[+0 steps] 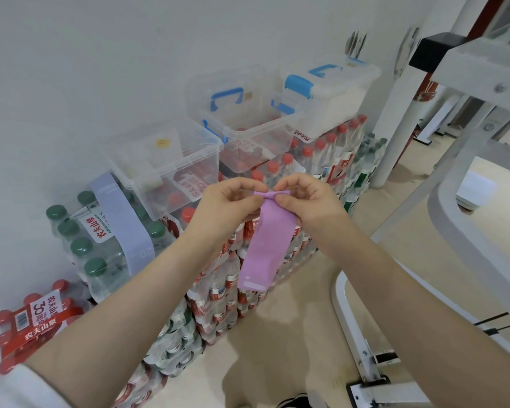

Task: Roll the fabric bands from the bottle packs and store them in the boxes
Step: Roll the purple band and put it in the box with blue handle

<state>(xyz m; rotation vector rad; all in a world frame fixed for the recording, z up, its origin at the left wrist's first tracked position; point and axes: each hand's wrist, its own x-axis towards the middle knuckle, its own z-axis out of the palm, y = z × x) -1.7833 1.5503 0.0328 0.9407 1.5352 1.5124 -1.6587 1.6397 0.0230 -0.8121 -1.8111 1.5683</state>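
A purple fabric band [267,242] hangs down in front of me, its top end pinched and curled between both hands. My left hand [227,204] grips the top edge from the left and my right hand [304,198] from the right. A pale blue-grey band [120,219] lies draped over a green-capped bottle pack [100,242] at the left. Three clear plastic boxes sit on top of the stacked packs: a near one without a lid [165,169], a middle open one [248,128] with blue latches, and a far one [333,92] with its lid on.
Stacked shrink-wrapped bottle packs with red caps [224,298] line the white wall. A red-capped pack [30,328] sits at lower left. A white metal frame [468,184] and its floor rail [357,334] stand close on the right. Beige floor lies below.
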